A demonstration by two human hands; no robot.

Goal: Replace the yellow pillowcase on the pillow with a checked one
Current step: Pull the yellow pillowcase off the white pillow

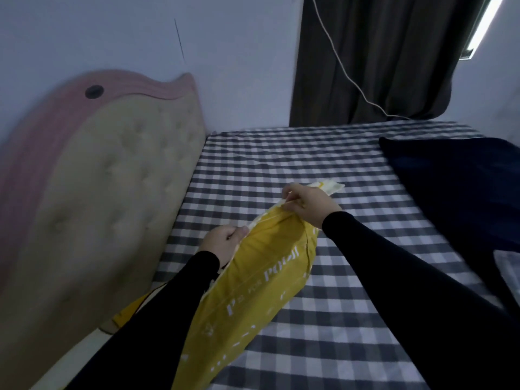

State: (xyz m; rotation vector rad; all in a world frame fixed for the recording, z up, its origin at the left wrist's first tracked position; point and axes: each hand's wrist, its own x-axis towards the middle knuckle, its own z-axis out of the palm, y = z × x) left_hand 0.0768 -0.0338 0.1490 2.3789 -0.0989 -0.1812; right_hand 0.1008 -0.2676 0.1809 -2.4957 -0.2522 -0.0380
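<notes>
On the bed: a pillow in the yellow pillowcase (pixel 253 282) lies lengthwise on the checked sheet (pixel 281 164), running from the near edge up toward the middle, its far end lifted by both hands.
Left hand (pixel 222 242): fingers curled, gripping the near-left side of the case's far edge, just beside the tufted headboard (pixel 107 192); judging by the pull, it anchors one side of the opening.
Right hand (pixel 308 204): fingers and thumb pinching the white-trimmed edge of the case further up; held apart from the left hand, probably to stretch the mouth open so the pillow can slide out.
Pale flap (pixel 332 187): a light strip sticks out just beyond the right hand; whether it is the pillow's corner or the case's inner flap is unclear.
Step in hand: opening the yellow case at its far end; the pillow looks wholly inside yet, so the task is near its start.
Checked pillowcase: none can be picked out; against a sheet of like pattern it would be hard to tell.
Other things: a dark blue blanket (pixel 455 187) lies at the right, well apart; a dark curtain (pixel 380 57) hangs behind with a white cable (pixel 349 74) across it.
</notes>
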